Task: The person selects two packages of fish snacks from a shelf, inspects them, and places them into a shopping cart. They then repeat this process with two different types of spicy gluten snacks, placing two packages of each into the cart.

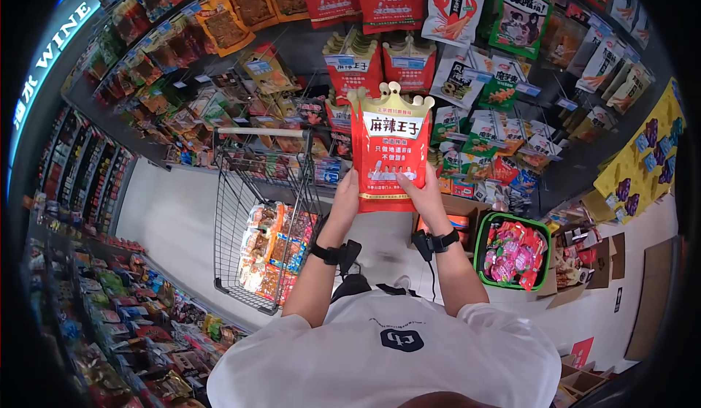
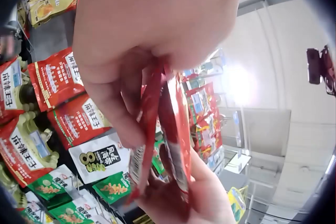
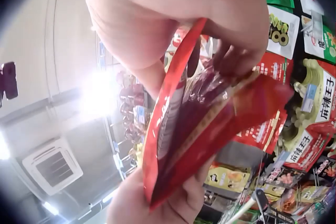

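Left hand (image 1: 346,197) and right hand (image 1: 428,192) both clamped on a red pack (image 1: 391,149), one at each lower side; right thumb lies across its printed front. Pack held out before the person's white shirt (image 1: 394,335), gold crown-shaped top toward the hanging snack packs (image 1: 358,68). Wrist views show two red layers between the hands; cannot tell whether one pack or two. Wire cart (image 1: 230,262), bearing packaged snacks (image 1: 285,251), at the left; green-rimmed basket (image 1: 478,251) of pink packets (image 1: 515,254) at the right.
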The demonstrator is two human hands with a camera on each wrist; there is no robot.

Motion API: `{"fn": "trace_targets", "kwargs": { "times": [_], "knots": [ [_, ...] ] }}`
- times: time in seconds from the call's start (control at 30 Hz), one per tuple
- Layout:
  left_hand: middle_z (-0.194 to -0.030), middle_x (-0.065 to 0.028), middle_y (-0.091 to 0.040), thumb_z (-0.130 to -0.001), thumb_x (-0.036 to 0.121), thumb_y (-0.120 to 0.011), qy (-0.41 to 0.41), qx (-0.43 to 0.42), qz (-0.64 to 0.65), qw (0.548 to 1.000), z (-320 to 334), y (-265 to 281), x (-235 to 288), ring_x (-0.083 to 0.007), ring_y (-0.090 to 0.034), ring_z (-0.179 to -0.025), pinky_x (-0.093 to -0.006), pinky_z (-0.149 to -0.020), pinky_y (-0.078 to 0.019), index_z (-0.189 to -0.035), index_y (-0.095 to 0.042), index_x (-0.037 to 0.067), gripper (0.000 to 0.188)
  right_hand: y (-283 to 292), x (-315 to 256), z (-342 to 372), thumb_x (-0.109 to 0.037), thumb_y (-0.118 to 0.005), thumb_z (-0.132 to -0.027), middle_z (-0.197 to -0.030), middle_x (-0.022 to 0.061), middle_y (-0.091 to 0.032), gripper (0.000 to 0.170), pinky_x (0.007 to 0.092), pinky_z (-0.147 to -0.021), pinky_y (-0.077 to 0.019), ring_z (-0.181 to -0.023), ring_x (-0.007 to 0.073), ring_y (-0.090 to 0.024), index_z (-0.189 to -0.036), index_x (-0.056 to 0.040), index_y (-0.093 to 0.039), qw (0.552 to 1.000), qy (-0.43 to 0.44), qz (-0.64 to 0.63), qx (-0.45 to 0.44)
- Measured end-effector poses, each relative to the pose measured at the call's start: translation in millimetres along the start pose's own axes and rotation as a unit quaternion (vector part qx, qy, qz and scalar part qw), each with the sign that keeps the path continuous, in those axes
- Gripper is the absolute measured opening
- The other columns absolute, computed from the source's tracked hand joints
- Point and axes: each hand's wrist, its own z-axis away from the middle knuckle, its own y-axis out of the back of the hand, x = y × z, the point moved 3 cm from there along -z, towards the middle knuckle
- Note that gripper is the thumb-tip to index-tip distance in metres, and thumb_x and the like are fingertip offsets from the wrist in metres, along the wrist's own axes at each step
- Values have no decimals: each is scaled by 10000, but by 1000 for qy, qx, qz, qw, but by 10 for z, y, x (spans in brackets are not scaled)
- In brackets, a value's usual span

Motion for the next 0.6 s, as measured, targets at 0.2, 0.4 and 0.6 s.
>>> {"fn": "trace_targets", "kwargs": {
  "times": [0.2, 0.4, 0.6],
  "knots": [
    [-1340, -90, -486, -989, 381, -496, -1, -28, 74, 997, 294, 110, 90, -155, -501, -1175, -311, -983, -413, -1414, -310, 37, 577, -280, -43, 110, -115, -710, -853, -1181, 155, -580, 687, 322, -874, -500, -1033, 172, -600, -1374, -45, -267, 959, -72, -255, -98],
    [-1245, -113, -531, -856, 133, -699, -120, 123, -114, 978, 227, 411, 98, -193, -537, -1134, -326, -939, -463, -1374, -327, 32, 645, -625, -355, 74, -243, -768, -792, -1145, 173, -493, 831, 374, -904, -454, -1075, 236, -537, -1411, -34, -255, 998, 11, 67, -9],
    [-1301, -201, -505, -848, 157, -678, -142, 175, -268, 937, 222, 434, 390, -308, -544, -1131, -370, -963, -433, -1391, -329, 11, 662, -1286, -765, 85, -370, -752, -789, -1380, 230, -358, 917, 407, -1043, -346, -1258, 325, -407, -1430, 13, -220, 963, 94, -183, -174]
  ]
}}
